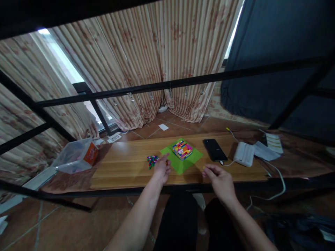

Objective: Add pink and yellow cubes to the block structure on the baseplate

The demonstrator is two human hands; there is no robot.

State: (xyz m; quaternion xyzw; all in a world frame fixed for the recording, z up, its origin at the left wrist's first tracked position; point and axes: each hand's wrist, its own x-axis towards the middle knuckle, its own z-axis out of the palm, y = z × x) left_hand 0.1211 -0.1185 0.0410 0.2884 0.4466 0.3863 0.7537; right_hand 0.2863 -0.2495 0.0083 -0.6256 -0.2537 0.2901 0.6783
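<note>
A block built of multicoloured toy bricks [182, 150] sits on a green baseplate [181, 168] in the middle of the table. My left hand [161, 169] is over the plate's left corner, index finger reaching forward and the other fingers curled. Something small and dark yellow shows at those fingers, too small to make out. Just left of this hand lies a pile of loose toy bricks [151, 161], mostly green, blue, red and pink. To the right of the plate, near the table's front edge, my right hand [219, 181] pinches a small yellowish toy brick [203, 168] between thumb and index finger.
A black phone [215, 150] lies right of the plate, its white cable running to a white box-like device [244, 154]. At the far left stands a clear plastic bin [74, 155] with an orange label. A black metal rail [157, 85] crosses beyond the wooden table [123, 164].
</note>
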